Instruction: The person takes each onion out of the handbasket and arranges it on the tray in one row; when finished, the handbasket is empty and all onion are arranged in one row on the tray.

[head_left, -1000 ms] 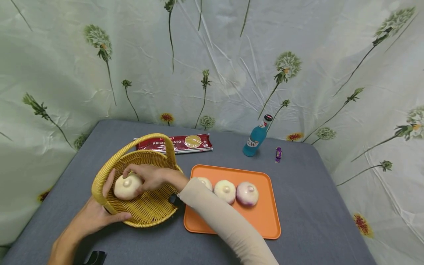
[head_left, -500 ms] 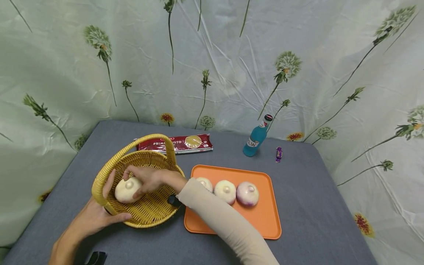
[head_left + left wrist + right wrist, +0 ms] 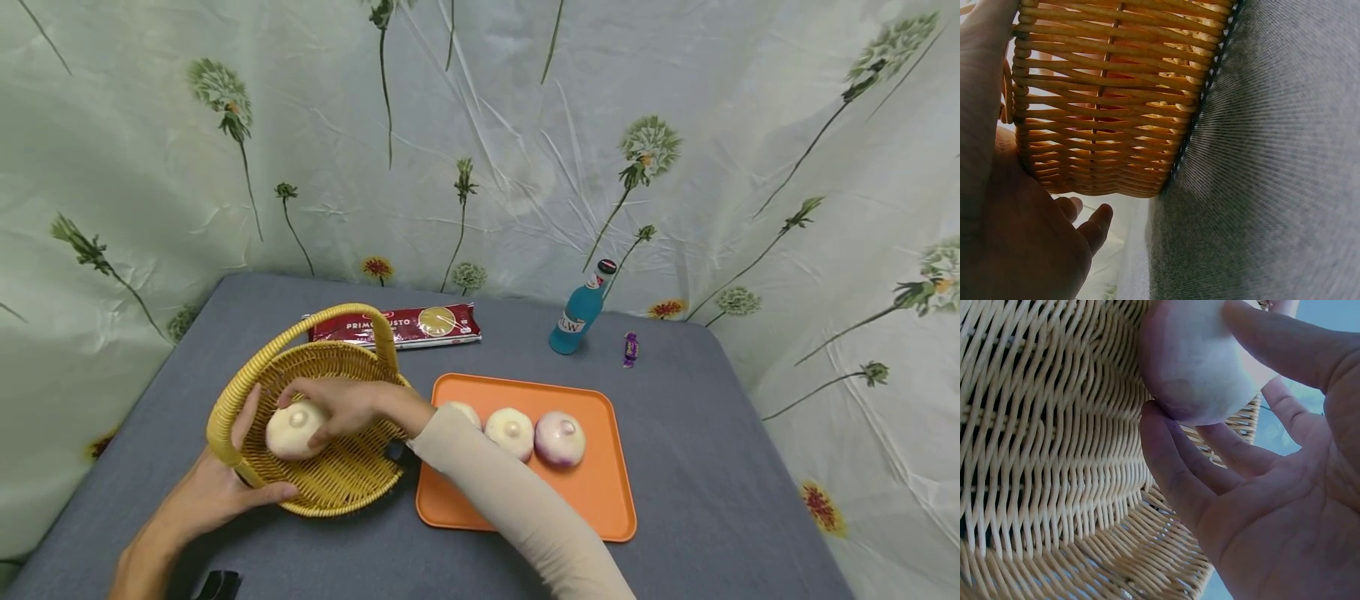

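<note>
A yellow wicker basket (image 3: 337,483) with an arched handle stands at the left of the table. My left hand (image 3: 213,492) holds its near left rim, thumb along the front edge. From the left wrist view, that hand (image 3: 1041,231) lies against the woven side (image 3: 1110,125). Inside the basket, my right hand (image 3: 341,404) grips a pale onion (image 3: 294,432); the right wrist view has thumb and fingers spread round the onion (image 3: 1197,369), close to the wicker wall. Three more onions sit on an orange tray (image 3: 585,508), the leftmost onion (image 3: 465,412) partly behind the right sleeve.
Behind the basket lies a red pasta packet (image 3: 420,326). A blue bottle (image 3: 579,312) stands at the back right, with a purple wrapped candy (image 3: 631,350) beside it. The right forearm (image 3: 517,500) crosses over the tray. A flowered cloth hangs behind the table.
The onion in the basket has shifted slightly to the right with my right hand round it. My left hand and the basket stay nearly where they were.
</note>
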{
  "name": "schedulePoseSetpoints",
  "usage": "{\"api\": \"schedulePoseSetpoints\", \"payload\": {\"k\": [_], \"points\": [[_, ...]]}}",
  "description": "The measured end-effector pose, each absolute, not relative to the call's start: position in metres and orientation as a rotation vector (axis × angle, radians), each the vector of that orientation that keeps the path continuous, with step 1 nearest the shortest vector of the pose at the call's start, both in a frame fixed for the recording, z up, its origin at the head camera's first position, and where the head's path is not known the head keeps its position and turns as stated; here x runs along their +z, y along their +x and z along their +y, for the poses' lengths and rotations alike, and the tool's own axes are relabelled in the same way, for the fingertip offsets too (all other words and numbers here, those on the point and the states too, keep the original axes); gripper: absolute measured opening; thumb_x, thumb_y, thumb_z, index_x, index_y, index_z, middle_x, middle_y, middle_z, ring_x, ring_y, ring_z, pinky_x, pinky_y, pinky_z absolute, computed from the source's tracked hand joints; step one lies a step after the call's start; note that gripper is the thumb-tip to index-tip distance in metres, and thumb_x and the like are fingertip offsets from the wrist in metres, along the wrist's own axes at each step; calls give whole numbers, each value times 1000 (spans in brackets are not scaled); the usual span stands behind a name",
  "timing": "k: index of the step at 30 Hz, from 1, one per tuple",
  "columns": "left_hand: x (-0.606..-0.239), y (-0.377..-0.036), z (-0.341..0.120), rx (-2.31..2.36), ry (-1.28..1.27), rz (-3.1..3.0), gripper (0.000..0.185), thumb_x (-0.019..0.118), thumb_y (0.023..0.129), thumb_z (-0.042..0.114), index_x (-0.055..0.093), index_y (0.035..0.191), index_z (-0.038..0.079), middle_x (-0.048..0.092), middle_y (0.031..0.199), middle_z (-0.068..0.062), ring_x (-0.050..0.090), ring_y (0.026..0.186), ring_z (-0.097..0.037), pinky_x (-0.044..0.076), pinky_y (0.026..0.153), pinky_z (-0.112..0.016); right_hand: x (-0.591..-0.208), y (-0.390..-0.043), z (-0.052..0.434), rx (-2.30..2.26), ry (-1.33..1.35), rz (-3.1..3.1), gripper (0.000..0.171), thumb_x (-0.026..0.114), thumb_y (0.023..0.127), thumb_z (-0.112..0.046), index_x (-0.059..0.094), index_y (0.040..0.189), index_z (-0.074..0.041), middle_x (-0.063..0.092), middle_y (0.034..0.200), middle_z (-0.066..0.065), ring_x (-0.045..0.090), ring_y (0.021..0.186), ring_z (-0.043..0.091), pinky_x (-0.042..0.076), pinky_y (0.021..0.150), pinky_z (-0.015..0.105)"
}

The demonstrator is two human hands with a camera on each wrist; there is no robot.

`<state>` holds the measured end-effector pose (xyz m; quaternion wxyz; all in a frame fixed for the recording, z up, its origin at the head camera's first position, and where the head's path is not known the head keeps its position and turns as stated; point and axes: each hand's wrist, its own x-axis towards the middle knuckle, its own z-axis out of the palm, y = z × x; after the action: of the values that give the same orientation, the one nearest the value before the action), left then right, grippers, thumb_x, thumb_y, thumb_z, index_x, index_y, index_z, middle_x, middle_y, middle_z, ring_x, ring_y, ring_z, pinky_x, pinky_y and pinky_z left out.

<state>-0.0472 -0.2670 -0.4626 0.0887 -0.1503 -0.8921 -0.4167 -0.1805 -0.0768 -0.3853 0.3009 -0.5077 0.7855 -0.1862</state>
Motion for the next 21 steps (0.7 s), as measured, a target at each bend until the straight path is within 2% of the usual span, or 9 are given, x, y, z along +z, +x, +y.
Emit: {"api": "schedulePoseSetpoints", "payload": {"k": [12,21], "points": [[-462,-49,-265,-1249,-478,-2629,141,95,60,15,-1,162,11,8,162,-30,8,137,16,8,102,1,-378,-183,-52,-526,-1371,2074,58,73,93,-18,43,142,-14,53,139,4,49,115,6,37,92,11],[-464,-50,-264,-1244,-493,-2595,142,97,56,11,3,162,8,18,154,-39,14,135,15,11,102,1,-369,-181,-37,-537,-1423,2089,59,73,93,-22,44,144,-14,55,140,5,52,119,6,37,97,12]]}}
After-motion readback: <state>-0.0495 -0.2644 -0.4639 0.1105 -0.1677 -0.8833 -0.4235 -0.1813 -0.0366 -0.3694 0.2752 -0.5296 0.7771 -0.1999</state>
